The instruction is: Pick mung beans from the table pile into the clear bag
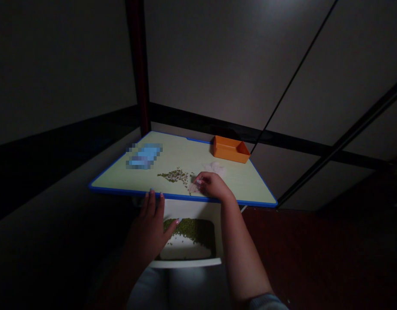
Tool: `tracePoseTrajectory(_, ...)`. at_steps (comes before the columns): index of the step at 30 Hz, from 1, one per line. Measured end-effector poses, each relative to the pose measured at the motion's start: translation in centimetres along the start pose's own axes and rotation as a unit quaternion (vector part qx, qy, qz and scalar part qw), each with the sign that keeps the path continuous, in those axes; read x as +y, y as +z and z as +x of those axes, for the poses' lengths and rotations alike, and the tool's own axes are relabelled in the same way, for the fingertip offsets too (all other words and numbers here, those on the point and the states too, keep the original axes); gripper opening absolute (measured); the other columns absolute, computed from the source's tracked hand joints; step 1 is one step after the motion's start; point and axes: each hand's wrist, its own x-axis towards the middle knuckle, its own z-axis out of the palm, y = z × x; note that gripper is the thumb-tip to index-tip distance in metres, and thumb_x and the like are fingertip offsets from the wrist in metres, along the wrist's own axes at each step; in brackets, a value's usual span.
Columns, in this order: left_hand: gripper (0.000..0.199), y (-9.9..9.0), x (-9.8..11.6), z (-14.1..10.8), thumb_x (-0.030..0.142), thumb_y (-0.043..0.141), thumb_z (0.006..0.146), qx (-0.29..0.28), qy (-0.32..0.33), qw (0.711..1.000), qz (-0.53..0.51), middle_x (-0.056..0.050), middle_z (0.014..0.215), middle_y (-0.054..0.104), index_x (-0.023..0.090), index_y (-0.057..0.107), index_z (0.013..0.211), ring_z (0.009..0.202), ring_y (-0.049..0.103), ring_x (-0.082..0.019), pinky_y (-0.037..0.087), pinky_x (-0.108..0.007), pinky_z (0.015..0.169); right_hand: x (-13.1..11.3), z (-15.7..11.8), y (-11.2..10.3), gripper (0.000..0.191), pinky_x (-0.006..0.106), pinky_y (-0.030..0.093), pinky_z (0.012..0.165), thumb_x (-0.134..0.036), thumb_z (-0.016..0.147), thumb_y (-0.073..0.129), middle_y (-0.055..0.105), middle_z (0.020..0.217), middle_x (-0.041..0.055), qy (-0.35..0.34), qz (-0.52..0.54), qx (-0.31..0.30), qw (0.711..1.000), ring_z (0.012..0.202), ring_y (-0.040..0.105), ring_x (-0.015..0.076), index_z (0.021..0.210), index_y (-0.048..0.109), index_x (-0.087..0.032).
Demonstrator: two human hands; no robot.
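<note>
Small green and brown beans or seeds (174, 175) lie scattered over the middle of a pale board-like tabletop (243, 185) with a blue rim. At their right end is my right hand (213, 184), its fingers curled and pinched close to the surface; what they hold, if anything, is too small to make out. Just behind it sits a loose whitish heap (215, 168) of unclear kind. My left hand (153, 219) has its fingers spread near the board's front edge, over the left side of a white bin (192, 262). Green beans (192, 228) cover part of the bin's bottom.
An orange rectangular tray (230, 153) stands at the board's back right corner. A blurred-out blue item (145, 156) lies at the back left. Pale panelled walls (211, 64) rise behind, and a dark reddish floor (282, 249) shows at right.
</note>
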Motion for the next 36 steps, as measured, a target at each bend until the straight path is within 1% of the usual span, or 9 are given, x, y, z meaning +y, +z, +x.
tracePoseTrajectory(7,0.08,0.1,0.0,-0.1,0.058,0.044,0.08,0.003,0.002,1.0,-0.004,-0.028,0.152,0.022,0.003,0.036,0.138,0.142,0.019,-0.038,0.037,-0.05,0.107,0.2,-0.1,-0.1,0.022,0.019,0.036,0.058,-0.01,0.068,0.053,0.059,0.068,-0.0012,0.008,0.024,-0.013,1.0,0.063,0.049,0.0108,0.084,0.067,-0.016)
tracePoseTrajectory(14,0.081,-0.1,0.0,0.1,0.059,0.043,0.081,-0.015,0.001,1.0,0.003,-0.029,0.151,0.022,0.001,0.037,0.138,0.142,0.02,-0.039,0.035,-0.049,0.109,-0.4,-0.3,-0.3,0.018,0.02,0.036,0.056,-0.012,0.071,0.052,0.058,0.064,-0.0018,0.018,0.049,-0.03,0.998,0.058,0.048,0.01,0.081,0.065,-0.015)
tracePoseTrajectory(20,0.081,-0.1,0.0,0.0,0.058,0.043,0.081,-0.011,0.0,1.0,0.0,-0.029,0.152,0.021,0.003,0.035,0.139,0.142,0.019,-0.039,0.036,-0.049,0.108,-0.8,-0.4,-0.5,0.017,0.02,0.035,0.054,-0.012,0.073,0.049,0.056,0.062,-0.0023,0.034,0.089,-0.04,0.995,0.054,0.046,0.0095,0.081,0.064,-0.015)
tracePoseTrajectory(25,0.08,0.1,-0.1,0.0,0.059,0.043,0.08,-0.003,0.004,1.0,0.0,-0.028,0.152,0.023,0.004,0.036,0.138,0.142,0.02,-0.038,0.037,-0.049,0.108,-0.3,-0.2,-0.4,0.015,0.02,0.036,0.059,-0.014,0.074,0.053,0.059,0.067,-0.0009,0.017,0.049,-0.011,0.999,0.062,0.049,0.0111,0.083,0.065,-0.016)
tracePoseTrajectory(27,0.081,0.2,-0.1,0.0,0.06,0.042,0.08,0.003,0.003,1.0,0.0,-0.027,0.152,0.024,0.004,0.037,0.138,0.142,0.021,-0.038,0.037,-0.048,0.107,0.0,-0.2,-0.3,0.015,0.021,0.036,0.059,-0.016,0.074,0.053,0.06,0.068,-0.0004,0.013,0.036,-0.009,0.999,0.063,0.05,0.0114,0.083,0.065,-0.016)
tracePoseTrajectory(31,0.081,0.4,-0.1,-0.1,0.061,0.04,0.081,0.014,-0.002,1.0,-0.001,-0.026,0.151,0.027,0.005,0.037,0.139,0.142,0.021,-0.037,0.038,-0.048,0.106,-0.1,-0.3,-0.1,0.014,0.021,0.036,0.056,-0.017,0.075,0.053,0.057,0.065,-0.0013,0.024,0.066,-0.031,0.997,0.059,0.049,0.0109,0.083,0.065,-0.017)
tracePoseTrajectory(34,0.08,0.5,-0.1,-0.1,0.061,0.04,0.081,0.018,-0.002,1.0,-0.006,-0.027,0.151,0.027,0.005,0.038,0.138,0.142,0.023,-0.038,0.038,-0.048,0.106,-0.6,-0.4,-0.3,0.013,0.02,0.035,0.054,-0.018,0.075,0.052,0.053,0.06,-0.0028,0.038,0.096,-0.051,0.993,0.054,0.046,0.01,0.081,0.063,-0.016)
tracePoseTrajectory(36,0.081,0.5,-0.1,-0.1,0.062,0.04,0.08,0.017,-0.005,1.0,-0.008,-0.027,0.15,0.028,0.005,0.038,0.138,0.141,0.024,-0.039,0.039,-0.049,0.105,-1.1,-0.5,-0.6,0.013,0.02,0.035,0.054,-0.017,0.075,0.051,0.053,0.061,-0.0027,0.031,0.092,-0.05,0.994,0.056,0.045,0.0098,0.08,0.063,-0.016)
